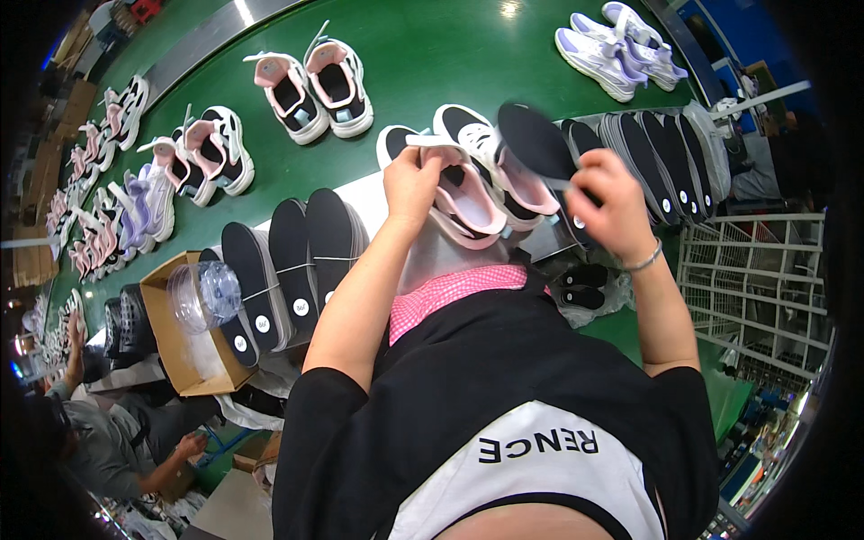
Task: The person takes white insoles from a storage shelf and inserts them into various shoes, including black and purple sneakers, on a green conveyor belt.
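In front of me stands a pair of white, black and pink sneakers. My left hand (411,187) pinches the tongue of the left sneaker (463,225), whose pink lining faces up. The right sneaker (467,126) sits beside it, laces and pink collar showing. A black insole (533,139) is raised above and to the right of the pair, its outline slightly blurred. My right hand (614,202) is closed on the insole's near end, fingers partly blurred. Under and behind that hand lie stacks of black insoles (643,162).
More insole stacks (292,261) stand left of me by a cardboard box (192,360) holding clear plastic rolls. Finished-looking sneakers (310,90) line the green belt (432,54); lilac ones (621,49) stand far right. A white wire rack (756,279) is at right. Another person (126,441) works at lower left.
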A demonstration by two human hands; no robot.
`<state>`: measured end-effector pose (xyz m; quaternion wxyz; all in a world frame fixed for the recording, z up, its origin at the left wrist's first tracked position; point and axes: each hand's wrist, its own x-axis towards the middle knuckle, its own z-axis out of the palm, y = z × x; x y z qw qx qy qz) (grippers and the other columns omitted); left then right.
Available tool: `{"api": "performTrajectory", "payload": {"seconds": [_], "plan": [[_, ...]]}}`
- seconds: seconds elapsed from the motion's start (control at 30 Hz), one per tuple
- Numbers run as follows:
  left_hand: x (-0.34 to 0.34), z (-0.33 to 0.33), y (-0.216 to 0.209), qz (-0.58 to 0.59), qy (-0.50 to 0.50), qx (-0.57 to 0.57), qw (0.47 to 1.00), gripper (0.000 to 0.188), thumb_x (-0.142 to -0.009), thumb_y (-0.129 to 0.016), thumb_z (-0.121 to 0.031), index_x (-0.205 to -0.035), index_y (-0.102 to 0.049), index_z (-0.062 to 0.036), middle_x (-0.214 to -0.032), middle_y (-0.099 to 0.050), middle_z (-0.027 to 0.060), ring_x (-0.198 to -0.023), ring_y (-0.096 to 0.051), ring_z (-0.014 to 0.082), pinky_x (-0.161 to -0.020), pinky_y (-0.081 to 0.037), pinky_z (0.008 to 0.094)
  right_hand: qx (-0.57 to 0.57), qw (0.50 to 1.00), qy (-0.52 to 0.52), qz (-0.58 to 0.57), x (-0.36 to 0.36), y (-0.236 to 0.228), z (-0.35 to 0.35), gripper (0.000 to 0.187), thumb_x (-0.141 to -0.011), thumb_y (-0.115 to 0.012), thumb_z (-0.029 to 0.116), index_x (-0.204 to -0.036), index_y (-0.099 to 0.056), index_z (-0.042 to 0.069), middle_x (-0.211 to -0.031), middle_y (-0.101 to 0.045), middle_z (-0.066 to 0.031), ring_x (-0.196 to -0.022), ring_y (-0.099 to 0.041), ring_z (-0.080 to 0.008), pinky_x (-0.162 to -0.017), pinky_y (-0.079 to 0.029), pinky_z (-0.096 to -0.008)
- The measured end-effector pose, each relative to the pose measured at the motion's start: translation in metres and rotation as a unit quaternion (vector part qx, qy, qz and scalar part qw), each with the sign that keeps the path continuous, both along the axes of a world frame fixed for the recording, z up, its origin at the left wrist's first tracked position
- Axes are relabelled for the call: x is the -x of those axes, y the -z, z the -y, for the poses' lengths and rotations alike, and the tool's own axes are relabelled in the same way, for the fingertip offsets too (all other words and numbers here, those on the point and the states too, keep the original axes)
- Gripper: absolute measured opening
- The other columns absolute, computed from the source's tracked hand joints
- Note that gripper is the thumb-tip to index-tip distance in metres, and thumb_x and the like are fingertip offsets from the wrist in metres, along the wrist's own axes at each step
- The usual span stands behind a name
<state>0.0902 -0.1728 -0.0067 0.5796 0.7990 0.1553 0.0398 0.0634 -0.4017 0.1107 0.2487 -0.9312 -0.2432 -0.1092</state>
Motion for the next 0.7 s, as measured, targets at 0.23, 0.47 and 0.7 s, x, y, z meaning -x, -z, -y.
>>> {"api": "performTrajectory", "payload": {"seconds": [0.23, 0.47, 0.7], "plan": [[0.003, -0.002, -0.013, 0.013, -0.011, 0.158, 0.987, 0.02, -0.072, -0.051, -0.014, -0.074, -0.06, 0.0033, -0.055, -0.054, 0.0049, -0.045, -0.046, 0.0087, -0.043, -0.037, 0.0222, 0.342, 0.915, -0.205, -0.053, 0.003, 0.03, -0.071, 0.008, -0.062, -0.054, 0.009, -0.066, -0.059, 0.004, -0.081, -0.05, -0.0101, -0.072, -0.054, -0.0239, -0.057, -0.047, -0.0322], [0.001, -0.003, -0.015, -0.018, 0.033, 0.121, 0.992, 0.014, -0.075, -0.055, -0.018, -0.078, -0.064, -0.0074, -0.066, -0.061, 0.0039, -0.062, -0.055, 0.0092, -0.057, -0.041, 0.0236, 0.261, 0.949, -0.123, -0.129, -0.011, 0.086, -0.101, 0.013, -0.065, -0.056, 0.013, -0.072, -0.055, 0.001, -0.08, -0.054, -0.0147, -0.073, -0.055, -0.0284, -0.064, -0.045, -0.0354], [-0.002, 0.005, 0.024, 0.004, 0.028, 0.167, 0.986, 0.016, -0.076, -0.052, -0.018, -0.082, -0.061, -0.0057, -0.077, -0.062, 0.0073, -0.075, -0.058, 0.0156, -0.066, -0.043, 0.0255, 0.365, 0.917, -0.072, -0.146, -0.002, 0.042, -0.074, 0.02, -0.066, -0.056, 0.022, -0.077, -0.056, 0.005, -0.078, -0.056, -0.0106, -0.074, -0.055, -0.0247, -0.063, -0.041, -0.037]]}}
